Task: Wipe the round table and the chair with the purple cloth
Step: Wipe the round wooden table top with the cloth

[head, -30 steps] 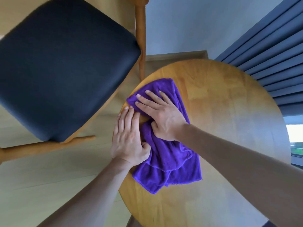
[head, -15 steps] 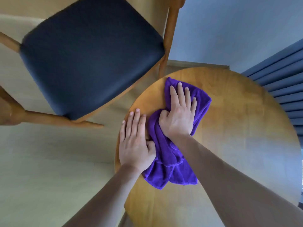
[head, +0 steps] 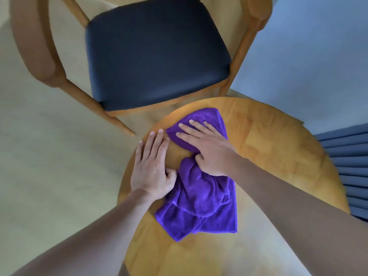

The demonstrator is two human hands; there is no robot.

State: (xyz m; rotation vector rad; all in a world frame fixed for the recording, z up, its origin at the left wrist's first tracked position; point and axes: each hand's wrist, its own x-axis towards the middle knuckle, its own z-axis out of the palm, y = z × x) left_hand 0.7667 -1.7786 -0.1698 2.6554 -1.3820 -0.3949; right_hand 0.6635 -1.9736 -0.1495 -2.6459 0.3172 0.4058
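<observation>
Soft, limp purple microfibre cloth [head: 201,192], pressed at twelve o'clock under flat right hand [head: 209,148]; left hand [head: 153,168] flat on round wooden tabletop [head: 278,156]; neither grip clamped.

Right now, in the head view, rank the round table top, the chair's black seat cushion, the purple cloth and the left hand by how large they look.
1. round table top
2. black seat cushion, farther from the camera, so this gap is unsure
3. purple cloth
4. left hand

Right hand [head: 209,150] presses purple cloth [head: 201,194] on round table [head: 278,148]; left hand [head: 152,166] flat beside.
</observation>
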